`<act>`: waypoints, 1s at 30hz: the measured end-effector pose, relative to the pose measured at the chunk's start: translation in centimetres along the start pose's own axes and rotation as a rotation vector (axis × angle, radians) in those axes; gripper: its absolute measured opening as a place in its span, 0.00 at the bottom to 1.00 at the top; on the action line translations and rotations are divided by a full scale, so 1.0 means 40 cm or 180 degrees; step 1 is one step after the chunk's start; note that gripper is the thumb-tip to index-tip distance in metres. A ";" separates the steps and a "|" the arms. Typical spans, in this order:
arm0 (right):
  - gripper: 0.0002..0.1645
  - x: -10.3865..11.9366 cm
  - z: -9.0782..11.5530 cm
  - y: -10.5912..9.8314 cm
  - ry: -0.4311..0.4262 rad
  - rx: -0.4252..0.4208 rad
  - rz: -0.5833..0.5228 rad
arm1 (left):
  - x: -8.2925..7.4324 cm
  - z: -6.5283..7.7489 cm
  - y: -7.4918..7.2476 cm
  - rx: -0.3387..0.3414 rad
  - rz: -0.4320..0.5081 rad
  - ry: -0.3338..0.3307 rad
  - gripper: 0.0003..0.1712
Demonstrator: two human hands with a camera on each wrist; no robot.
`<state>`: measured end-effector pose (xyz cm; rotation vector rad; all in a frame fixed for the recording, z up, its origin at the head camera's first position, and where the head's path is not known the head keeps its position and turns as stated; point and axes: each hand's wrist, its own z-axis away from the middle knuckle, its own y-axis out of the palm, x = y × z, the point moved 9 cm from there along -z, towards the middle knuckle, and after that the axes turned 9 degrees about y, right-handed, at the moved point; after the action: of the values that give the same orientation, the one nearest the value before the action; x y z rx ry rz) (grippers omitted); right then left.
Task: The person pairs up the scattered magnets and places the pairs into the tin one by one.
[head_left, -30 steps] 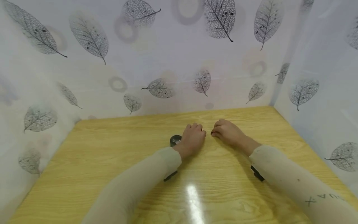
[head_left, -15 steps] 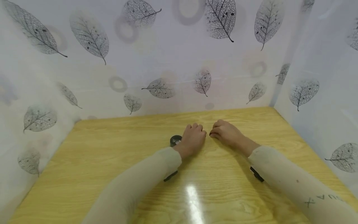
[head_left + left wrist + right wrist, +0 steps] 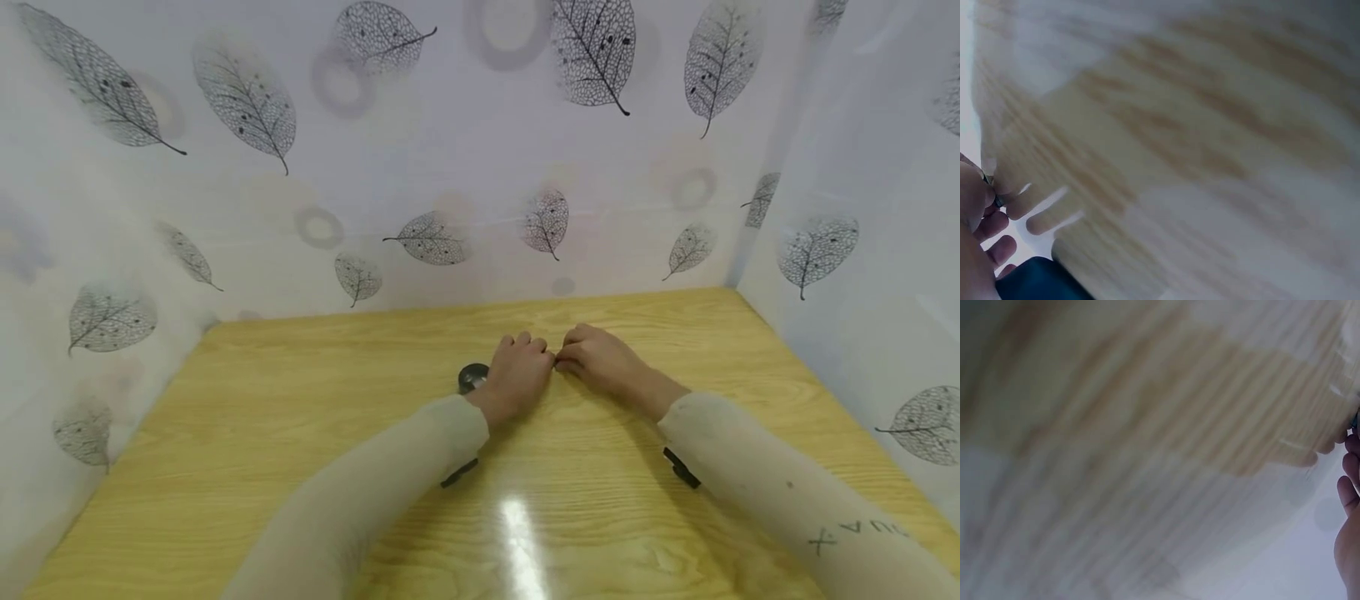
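Both hands meet over the far middle of the wooden table (image 3: 337,450). My left hand (image 3: 519,371) has its fingers curled, back upward. In the left wrist view, its thumb and finger pinch a small dark thing (image 3: 992,190), thin and greenish at its edge. From the right, my right hand (image 3: 600,360) reaches in with bent fingers, its fingertips right at those of the left. A small dark bit (image 3: 1355,419) shows at its pinched fingertips by the edge of the right wrist view. The fingers hide most of what they hold; I cannot tell its kind.
A dark round object (image 3: 472,377) with a shiny top sits just left of the left wrist. Leaf-printed sheeting (image 3: 465,150) walls the table at the back and both sides. Bright glare (image 3: 522,542) lies on the near tabletop.
My right hand has moved left, closing the small gap to the left hand, so their fingertips now meet. The left hand and the round object have stayed almost still.
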<state>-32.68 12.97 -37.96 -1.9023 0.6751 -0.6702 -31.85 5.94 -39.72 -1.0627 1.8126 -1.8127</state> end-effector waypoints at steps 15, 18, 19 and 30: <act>0.10 -0.006 0.003 0.023 0.0188 0.0285 0.0211 | 0.056 0.079 -0.002 0.0088 0.0127 -0.0316 0.22; 0.12 -0.004 0.003 0.024 0.0211 0.0309 0.0230 | 0.068 0.101 -0.001 0.0041 0.0127 -0.0332 0.23; 0.12 -0.003 0.003 0.024 0.0207 0.0310 0.0244 | 0.072 0.108 -0.001 0.0045 0.0114 -0.0327 0.24; 0.13 0.013 -0.008 0.040 0.0041 0.0328 0.0263 | 0.127 0.188 0.007 -0.0150 0.0529 -0.0241 0.53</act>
<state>-32.81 11.83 -39.22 -1.7673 0.7098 -0.6530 -29.82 -2.93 -39.54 -0.9532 1.8483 -1.6197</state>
